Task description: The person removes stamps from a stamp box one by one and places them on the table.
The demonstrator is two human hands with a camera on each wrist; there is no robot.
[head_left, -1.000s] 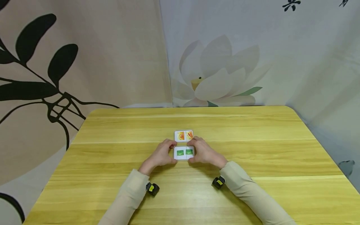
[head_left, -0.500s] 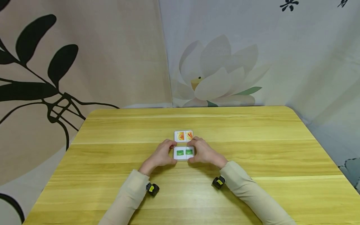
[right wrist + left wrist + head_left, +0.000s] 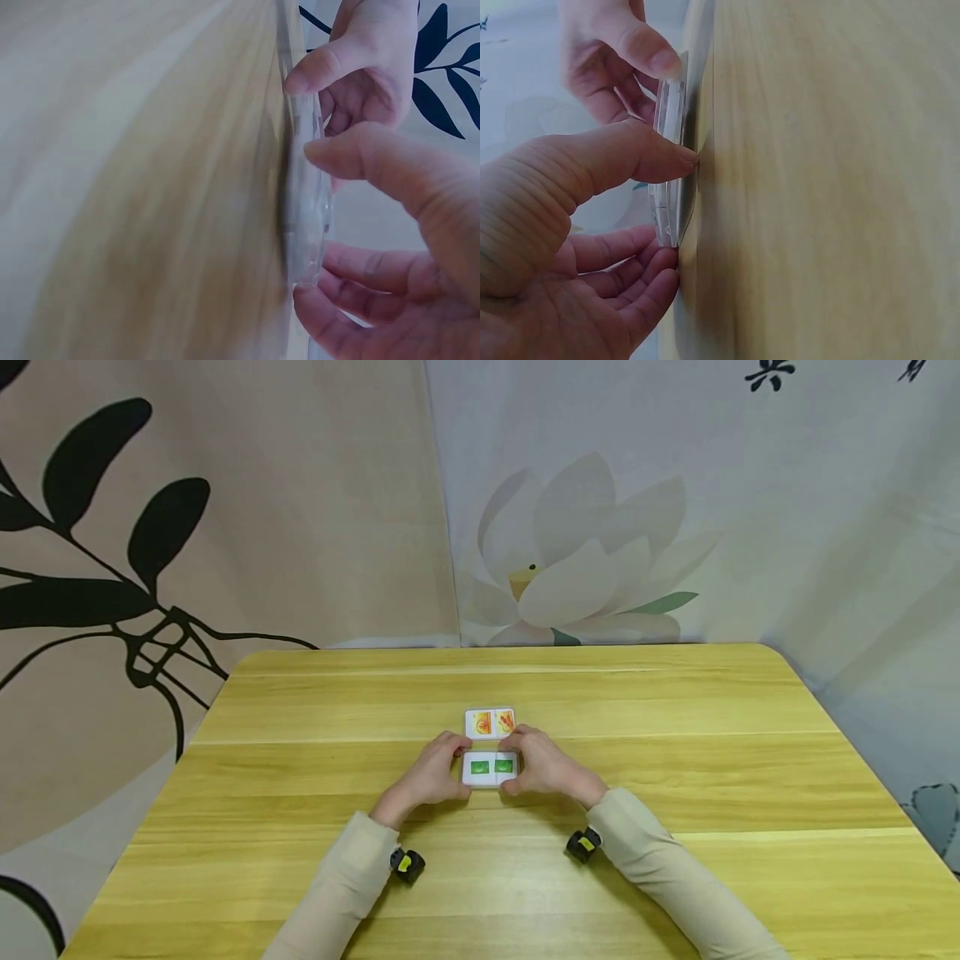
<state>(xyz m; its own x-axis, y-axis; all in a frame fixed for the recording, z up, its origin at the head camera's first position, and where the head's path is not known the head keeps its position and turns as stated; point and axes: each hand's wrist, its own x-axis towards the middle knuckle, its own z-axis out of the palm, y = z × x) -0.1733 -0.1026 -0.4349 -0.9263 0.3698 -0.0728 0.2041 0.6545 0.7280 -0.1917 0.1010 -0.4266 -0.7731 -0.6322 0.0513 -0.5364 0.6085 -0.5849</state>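
The left hand (image 3: 433, 770) is pinching the left end of a clear case with green prints (image 3: 489, 769), and the right hand (image 3: 549, 767) is pinching its right end. This case is sitting between both hands, low at the wooden table (image 3: 480, 885). A case with orange prints (image 3: 483, 723) is lying just beyond. Behind, a lotus-printed cloth (image 3: 577, 577) is hanging.

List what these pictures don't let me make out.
Head: fine detail of the green pictures on the near case, too small.
Head: lower right corner of the far case, behind the right-hand grip.
Left wrist: the near case's printed face, seen edge-on.
Right wrist: wood grain of the tabletop, blurred.
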